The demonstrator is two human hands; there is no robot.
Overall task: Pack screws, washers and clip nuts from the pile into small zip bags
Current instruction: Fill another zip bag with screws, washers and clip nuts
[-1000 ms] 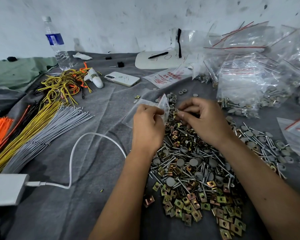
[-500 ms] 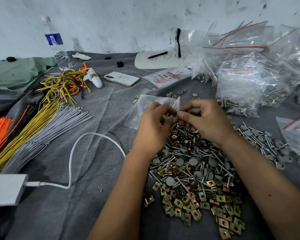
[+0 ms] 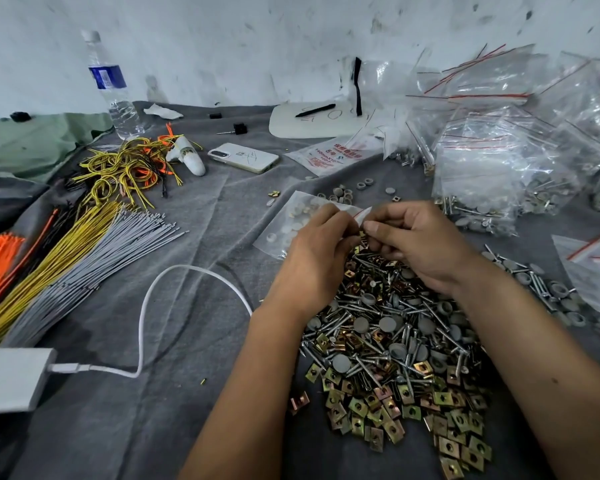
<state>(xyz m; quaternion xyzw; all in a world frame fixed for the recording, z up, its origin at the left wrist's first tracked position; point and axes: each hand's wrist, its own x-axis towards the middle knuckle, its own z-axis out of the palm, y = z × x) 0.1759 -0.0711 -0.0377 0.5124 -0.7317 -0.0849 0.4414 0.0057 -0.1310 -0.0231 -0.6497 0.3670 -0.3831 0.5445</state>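
Zip bag (image 3: 293, 223), small, clear, partly filled: pinched at its mouth by left hand (image 3: 314, 261) and right hand (image 3: 418, 244), hands together. Held just above hardware pile (image 3: 392, 344) on grey-covered worktop (image 3: 174, 410).

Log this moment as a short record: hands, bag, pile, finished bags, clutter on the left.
left hand: pinches the zip bag's mouth
right hand: pinches the same mouth from the other side
zip bag: clear, small pale parts inside, lying past the left hand
pile: screws, grey caps and clip nuts on the grey cloth, below both hands
packed bags: heaped far right
cable ties: orange, yellow and grey bundles, left
phone: face down, beyond the bag
bottle: upright, far left
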